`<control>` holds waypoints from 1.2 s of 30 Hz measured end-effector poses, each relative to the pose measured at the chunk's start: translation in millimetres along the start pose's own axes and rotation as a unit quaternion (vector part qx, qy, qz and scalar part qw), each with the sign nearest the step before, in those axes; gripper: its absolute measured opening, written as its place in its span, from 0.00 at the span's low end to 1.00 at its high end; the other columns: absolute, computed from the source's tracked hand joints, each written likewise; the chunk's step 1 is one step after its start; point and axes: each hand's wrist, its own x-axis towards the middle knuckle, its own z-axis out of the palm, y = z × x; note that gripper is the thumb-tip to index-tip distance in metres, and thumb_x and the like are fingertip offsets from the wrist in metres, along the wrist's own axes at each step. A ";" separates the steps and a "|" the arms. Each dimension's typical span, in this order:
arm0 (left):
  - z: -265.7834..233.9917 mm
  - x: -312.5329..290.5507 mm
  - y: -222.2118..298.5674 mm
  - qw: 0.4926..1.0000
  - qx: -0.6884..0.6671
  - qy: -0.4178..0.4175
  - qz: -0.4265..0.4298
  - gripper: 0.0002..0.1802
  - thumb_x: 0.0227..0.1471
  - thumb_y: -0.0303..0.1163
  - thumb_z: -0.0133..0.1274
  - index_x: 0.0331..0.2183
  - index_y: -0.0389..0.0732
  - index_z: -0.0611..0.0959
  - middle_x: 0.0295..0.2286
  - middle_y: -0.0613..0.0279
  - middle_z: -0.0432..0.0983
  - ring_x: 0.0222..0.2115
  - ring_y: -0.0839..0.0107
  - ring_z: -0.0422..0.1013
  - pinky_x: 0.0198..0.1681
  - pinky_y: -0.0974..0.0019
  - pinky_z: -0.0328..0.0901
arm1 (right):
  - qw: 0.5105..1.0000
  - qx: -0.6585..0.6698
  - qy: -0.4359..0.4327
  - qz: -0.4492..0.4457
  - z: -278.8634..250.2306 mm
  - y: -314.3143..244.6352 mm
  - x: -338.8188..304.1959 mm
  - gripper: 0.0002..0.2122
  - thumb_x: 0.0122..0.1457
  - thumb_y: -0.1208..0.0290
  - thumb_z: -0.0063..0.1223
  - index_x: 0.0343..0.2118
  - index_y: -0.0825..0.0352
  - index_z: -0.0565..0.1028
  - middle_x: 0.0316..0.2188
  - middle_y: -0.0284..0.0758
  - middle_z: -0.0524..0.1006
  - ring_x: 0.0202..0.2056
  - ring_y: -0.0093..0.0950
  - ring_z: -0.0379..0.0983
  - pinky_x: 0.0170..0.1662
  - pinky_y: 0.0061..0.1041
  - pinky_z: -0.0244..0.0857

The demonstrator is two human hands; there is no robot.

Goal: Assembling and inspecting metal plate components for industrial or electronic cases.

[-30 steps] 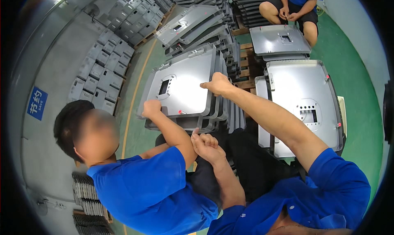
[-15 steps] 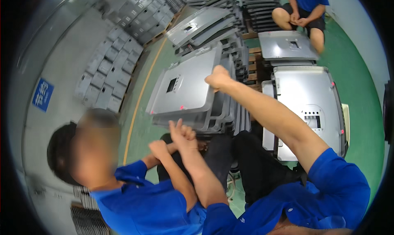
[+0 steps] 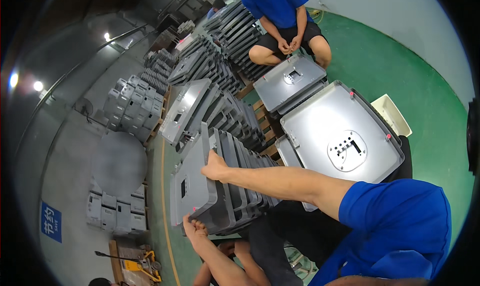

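Panel (image 3: 199, 188) riding atop the near stack (image 3: 240, 200), right hand (image 3: 215, 167) clamped round its right edge, left hand (image 3: 195, 227) half curled at the lower edge, its hold unclear, and if that support's loose, the metal could slip and scrape!

A top panel (image 3: 196, 173) sits on the stack (image 3: 242, 201) in front at left; to its right lies a second panel (image 3: 320, 118), with a bin (image 3: 392, 115) beyond its right edge. Behind that, a third panel (image 3: 280, 88) lies before a co-worker (image 3: 281, 11). Boxes (image 3: 117, 210) stand far left, a floor line (image 3: 166, 226) between them and the stack.
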 end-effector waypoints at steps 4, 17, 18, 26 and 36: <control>16.5 -33.4 -3.5 0.994 -0.040 0.001 0.105 0.27 0.44 0.43 0.61 0.12 0.52 0.58 0.10 0.75 0.46 0.08 0.79 0.43 0.10 0.72 0.39 | 1.000 0.014 0.022 0.002 -16.1 0.1 -5.4 0.25 0.44 0.74 0.58 0.47 0.76 0.67 0.42 0.52 0.74 0.44 0.44 0.74 0.46 0.37 0.68; 40.8 -170.8 -14.9 0.930 -0.180 -0.124 0.294 0.46 0.46 0.82 0.30 0.26 0.43 0.73 0.13 0.71 0.54 0.10 0.79 0.46 0.11 0.76 0.42 | 0.935 0.299 -0.170 -0.087 -189.5 -9.3 -55.8 0.35 0.42 0.84 0.48 0.60 0.80 0.59 0.31 0.35 0.74 0.25 0.19 0.70 0.24 0.18 0.64; 35.0 -174.8 -10.6 0.921 -0.200 -0.111 0.317 0.47 0.47 0.81 0.30 0.30 0.42 0.73 0.22 0.67 0.59 0.20 0.75 0.54 0.21 0.70 0.52 | 0.933 0.309 -0.168 -0.071 -205.9 -34.5 -91.7 0.40 0.43 0.84 0.47 0.64 0.79 0.50 0.35 0.37 0.74 0.27 0.19 0.71 0.24 0.18 0.64; 22.7 -157.2 -18.6 0.839 -0.148 -0.385 0.354 0.45 0.53 0.63 0.49 0.58 0.37 0.61 0.57 0.52 0.59 0.56 0.59 0.59 0.58 0.51 0.58 | 0.966 0.213 -0.052 -0.139 -357.5 -24.0 -144.5 0.35 0.39 0.81 0.49 0.58 0.78 0.63 0.29 0.34 0.75 0.26 0.17 0.71 0.29 0.18 0.68; 124.5 -173.9 -162.2 0.896 0.074 -0.427 0.098 0.34 0.60 0.53 0.45 0.56 0.36 0.69 0.52 0.52 0.69 0.50 0.55 0.68 0.53 0.50 0.65 | 0.980 0.130 0.022 -0.146 -525.2 50.5 -220.4 0.40 0.33 0.78 0.47 0.59 0.76 0.63 0.44 0.39 0.75 0.37 0.23 0.74 0.39 0.19 0.72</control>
